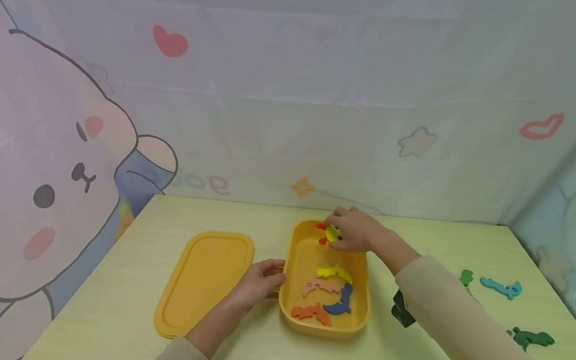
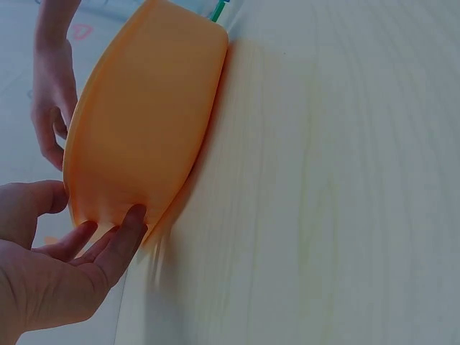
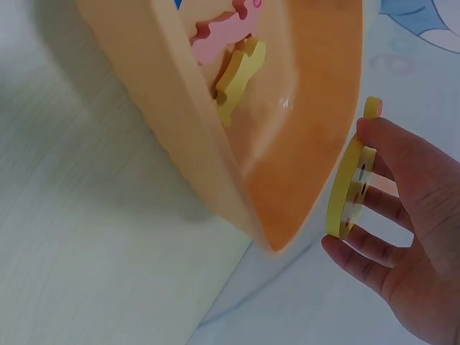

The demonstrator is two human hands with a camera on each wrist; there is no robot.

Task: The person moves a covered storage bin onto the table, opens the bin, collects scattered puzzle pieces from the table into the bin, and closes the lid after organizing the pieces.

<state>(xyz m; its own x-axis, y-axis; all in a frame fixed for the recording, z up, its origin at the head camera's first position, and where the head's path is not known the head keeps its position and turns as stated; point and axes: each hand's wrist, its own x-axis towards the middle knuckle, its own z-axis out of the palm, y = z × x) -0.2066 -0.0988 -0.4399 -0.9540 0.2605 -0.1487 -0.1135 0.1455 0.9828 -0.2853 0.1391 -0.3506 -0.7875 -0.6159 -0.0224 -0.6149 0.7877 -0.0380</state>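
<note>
My right hand pinches a flat yellow toy piece with red parts and a printed face over the far end of an orange-yellow plastic box. In the right wrist view, thumb and fingertips hold this yellow piece by its edges. My left hand rests against the box's left side, fingertips on the outer wall and thumb near the rim. Inside the box lie a yellow piece, a pink piece, a blue piece and an orange piece.
A flat orange-yellow lid lies left of the box. On the right of the table are a light blue piece, a dark green piece and a small green piece, partly hidden by the right sleeve. A printed cloth hangs behind.
</note>
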